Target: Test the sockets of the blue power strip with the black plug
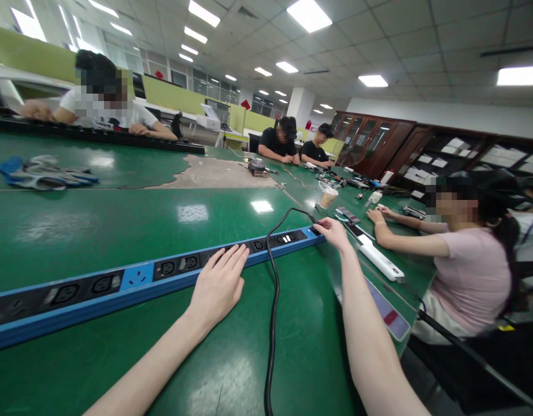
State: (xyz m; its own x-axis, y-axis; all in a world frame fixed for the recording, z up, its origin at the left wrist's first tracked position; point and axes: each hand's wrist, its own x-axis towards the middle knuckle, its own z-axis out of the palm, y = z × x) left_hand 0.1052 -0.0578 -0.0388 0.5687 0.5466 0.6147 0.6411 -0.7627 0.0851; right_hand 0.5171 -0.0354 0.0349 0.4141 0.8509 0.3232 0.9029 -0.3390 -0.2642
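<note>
A long blue power strip (139, 278) with black socket panels lies slantwise across the green table. My left hand (221, 274) rests flat on its middle, fingers stretched out over the sockets. At the strip's far right end, my right hand (333, 231) has its fingers closed round a black plug (315, 222). The plug is at the last socket; my fingers partly hide it, and I cannot tell how deep it sits. From it a black power cord (273, 312) loops up and over the strip, then runs down toward the table's near edge.
Gloves (45, 172) lie at the left. A phone (390, 312) is beside my right forearm, with a white device (379, 260) beyond it. A plastic cup (328, 195) stands farther back. Several people sit around the table, one close on my right (474, 260).
</note>
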